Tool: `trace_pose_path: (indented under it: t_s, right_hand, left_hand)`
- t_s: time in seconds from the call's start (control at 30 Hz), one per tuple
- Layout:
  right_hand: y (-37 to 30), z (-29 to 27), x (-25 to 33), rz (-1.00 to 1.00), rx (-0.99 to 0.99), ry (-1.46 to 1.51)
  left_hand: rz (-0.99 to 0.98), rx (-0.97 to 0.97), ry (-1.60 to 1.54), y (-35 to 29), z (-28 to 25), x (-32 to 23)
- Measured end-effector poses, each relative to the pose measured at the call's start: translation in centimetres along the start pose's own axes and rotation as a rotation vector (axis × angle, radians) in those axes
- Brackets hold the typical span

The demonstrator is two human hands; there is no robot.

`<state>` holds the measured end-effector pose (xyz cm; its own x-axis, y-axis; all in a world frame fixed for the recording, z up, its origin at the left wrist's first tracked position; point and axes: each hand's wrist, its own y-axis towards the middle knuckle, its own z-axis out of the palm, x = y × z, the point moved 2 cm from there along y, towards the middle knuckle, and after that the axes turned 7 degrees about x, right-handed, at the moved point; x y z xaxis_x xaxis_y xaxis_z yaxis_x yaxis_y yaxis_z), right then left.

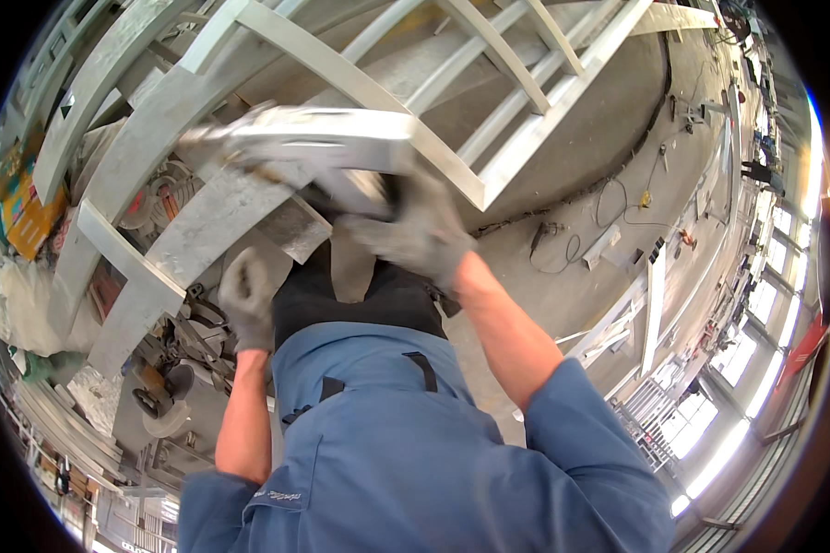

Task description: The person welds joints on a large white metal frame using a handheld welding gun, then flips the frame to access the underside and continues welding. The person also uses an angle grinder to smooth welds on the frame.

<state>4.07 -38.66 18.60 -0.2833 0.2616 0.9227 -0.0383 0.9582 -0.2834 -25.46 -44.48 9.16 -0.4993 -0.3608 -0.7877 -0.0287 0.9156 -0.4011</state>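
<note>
My right hand, in a grey work glove, is closed round a silver-grey gun-shaped tool. Motion smears the tool, so its exact kind does not show. Its long body points left, above grey metal strips, and a loop-like handle part hangs by my fingers. My left hand, also gloved, is beside my left thigh with its fingers curled; nothing shows sticking out of it. Close by, a wide flat metal bar runs diagonally. A welded frame of pale metal bars lies just beyond the tool.
At the left are an angle grinder, a yellow-orange box and clear plastic sheeting. A dark cable curves over the concrete floor at the right. Farther right lie a corded tool and long pale profiles.
</note>
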Motion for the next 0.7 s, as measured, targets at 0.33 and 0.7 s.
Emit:
trace_pose_path:
  t_s: [0.33,0.7]
  right_hand:
    - [-26.8,-19.0,-7.5,0.137,-0.651,0.519]
    - [-35.8,-18.4,-15.4,0.148,-0.604,0.508]
  left_hand:
    - [0.235,0.663,0.156,1.9,32.3,-5.2]
    - [-0.187,0.432,-0.454,0.5,38.2,-6.2]
